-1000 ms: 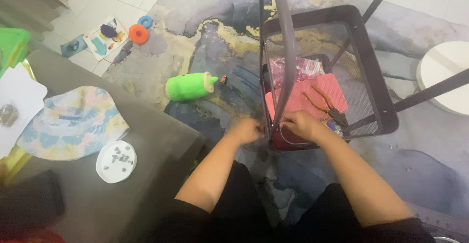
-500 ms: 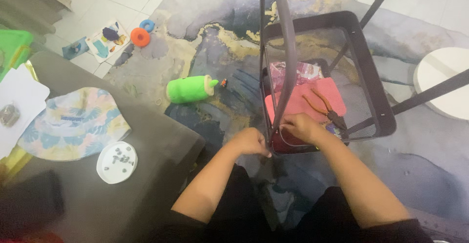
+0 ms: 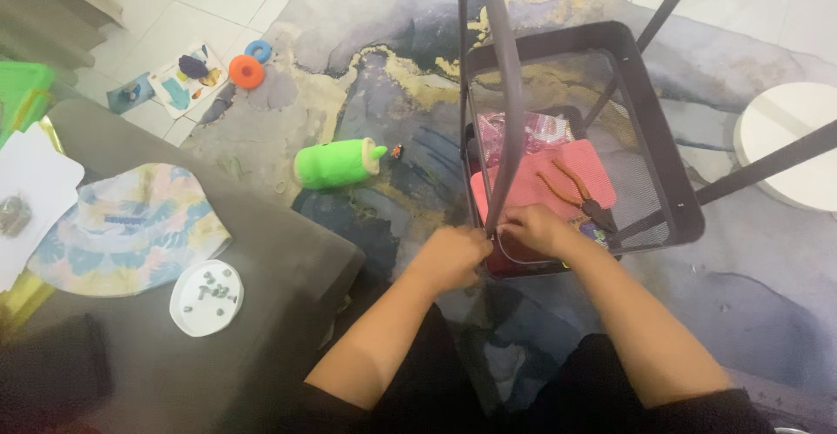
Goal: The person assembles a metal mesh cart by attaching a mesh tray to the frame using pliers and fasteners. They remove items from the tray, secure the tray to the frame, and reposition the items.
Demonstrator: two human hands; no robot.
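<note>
Left hand (image 3: 453, 255): fingers curled at the near edge of the mesh basket (image 3: 676, 185), at the foot of the grey pole (image 3: 506, 102); whether they pinch anything, cannot tell.
Right hand (image 3: 534, 227): fingers bent, pressed to the same near edge just beside the pole; grasp hidden.
Basket: black, on the rug (image 3: 366, 76), near rim touching both hands; far and right rims free.
Inside: pink cloth (image 3: 532, 181) with pliers (image 3: 575, 191) on it, near the right wall.
Sofa (image 3: 288, 259): left; its corner near the left forearm.
On sofa: white lid (image 3: 207, 297) near the front edge, hat (image 3: 131, 225) beside it.
Open room: rug left of the basket, apart from a green toy (image 3: 336, 162).
</note>
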